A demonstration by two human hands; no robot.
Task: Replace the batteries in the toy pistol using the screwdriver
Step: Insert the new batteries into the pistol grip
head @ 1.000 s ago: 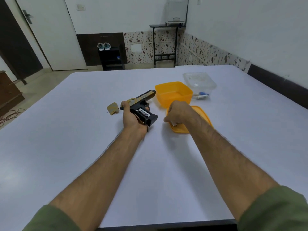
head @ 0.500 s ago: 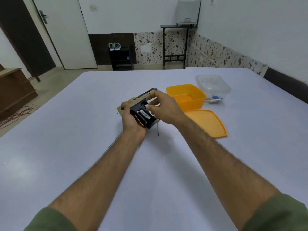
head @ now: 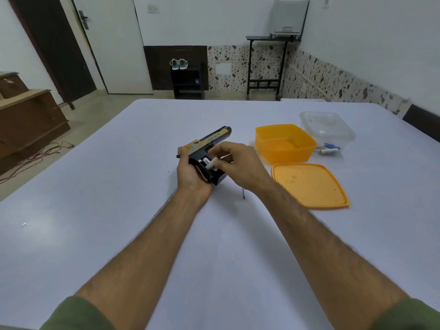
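Pistol (head: 209, 144) is lying mid-frame, left hand (head: 190, 175) gripping it, right hand (head: 235, 163) pinching a white battery (head: 211, 163) at its grip.

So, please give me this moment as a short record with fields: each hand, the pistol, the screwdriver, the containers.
left hand: grips the toy pistol by its handle, battery bay open and facing up
right hand: pinches a white battery at the bay
screwdriver: only its tip shows, below the right hand
orange box: open, its orange lid flat on the table
clear box: behind the orange box, batteries inside
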